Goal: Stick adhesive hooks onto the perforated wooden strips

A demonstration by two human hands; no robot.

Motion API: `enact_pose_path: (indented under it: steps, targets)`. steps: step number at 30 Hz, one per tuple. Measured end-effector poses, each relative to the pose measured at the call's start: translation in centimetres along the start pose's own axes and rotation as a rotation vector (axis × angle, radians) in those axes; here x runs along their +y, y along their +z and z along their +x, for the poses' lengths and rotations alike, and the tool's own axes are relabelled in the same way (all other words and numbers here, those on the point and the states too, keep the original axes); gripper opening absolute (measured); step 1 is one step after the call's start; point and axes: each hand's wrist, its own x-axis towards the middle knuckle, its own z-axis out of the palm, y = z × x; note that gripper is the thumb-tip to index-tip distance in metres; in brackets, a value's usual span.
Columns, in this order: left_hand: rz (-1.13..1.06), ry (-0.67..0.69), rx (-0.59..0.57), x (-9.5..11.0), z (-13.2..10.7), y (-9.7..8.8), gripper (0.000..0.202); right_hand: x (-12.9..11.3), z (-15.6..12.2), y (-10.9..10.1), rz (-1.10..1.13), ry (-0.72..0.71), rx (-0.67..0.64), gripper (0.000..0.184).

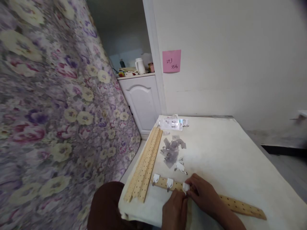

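Observation:
A perforated wooden strip (242, 206) lies across the near part of the table. Two white hooks with metal ends, a left one (156, 178) and a middle one (169, 182), sit on its left portion. A third white hook (185, 187) is on the strip between my hands. My right hand (203, 193) pinches this hook from the right, its forearm crossing over the strip. My left hand (174, 207) is closed at the strip's near edge, just below the same hook; its fingertips are partly hidden. More loose white hooks (180, 166) lie just beyond the strip.
Several perforated wooden strips (146, 163) lie lengthwise along the table's left edge. Small plastic bags with metal parts (171, 150) are heaped mid-table. Clear packaging (170, 123) lies at the back. A floral curtain (59, 111) hangs left; the wall (216, 64) stands behind.

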Motion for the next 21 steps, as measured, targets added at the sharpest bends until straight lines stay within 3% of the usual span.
enact_pose_path:
  steps: [11,17,21]
  targets:
    - [-0.104,0.025,0.042,-0.3,-0.2,-0.1,0.019,-0.5,-0.1,-0.3,-0.028,0.022,0.000,0.017]
    - [-0.312,0.045,0.200,-0.6,-0.7,0.4,0.021,-0.4,-0.2,-0.2,-0.011,0.015,0.006,0.018]
    - [-0.330,0.067,0.208,-1.2,-1.1,1.1,0.026,-0.6,-0.2,-0.4,-0.011,0.014,0.008,0.018]
